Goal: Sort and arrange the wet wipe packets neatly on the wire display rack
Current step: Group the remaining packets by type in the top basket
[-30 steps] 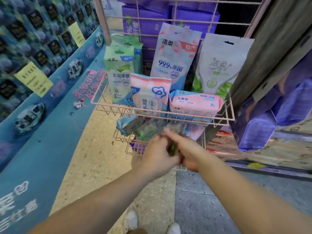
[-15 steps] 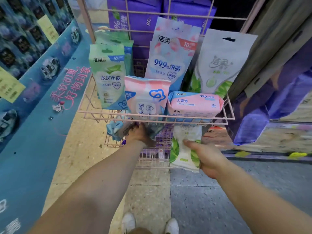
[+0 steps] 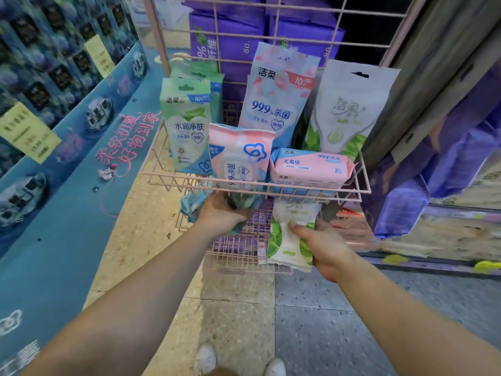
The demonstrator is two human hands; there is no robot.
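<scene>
A pink wire display rack [image 3: 364,183] holds wet wipe packets on its upper shelf: a green packet [image 3: 187,126], a tall pink-blue packet [image 3: 276,88], a white-green pouch [image 3: 349,104], a pink packet [image 3: 241,161] and a flat pink pack [image 3: 309,166]. My right hand [image 3: 322,242] grips a white-green packet [image 3: 287,240] in front of the lower shelf. My left hand [image 3: 219,213] reaches under the upper shelf and holds a dark green packet [image 3: 241,203] there. A blue packet [image 3: 191,203] lies just to its left.
Purple tissue packs [image 3: 230,31] stand behind the rack. A blue display platform [image 3: 54,213] runs along the left. Stacked purple packs [image 3: 433,169] and a wooden post [image 3: 447,58] stand at the right. My white shoes [image 3: 206,359] are on the speckled floor below.
My hands were together at the lower shelf a second ago. They parted: my right hand pulled out the white-green packet, my left stayed under the upper shelf. The view moved closer.
</scene>
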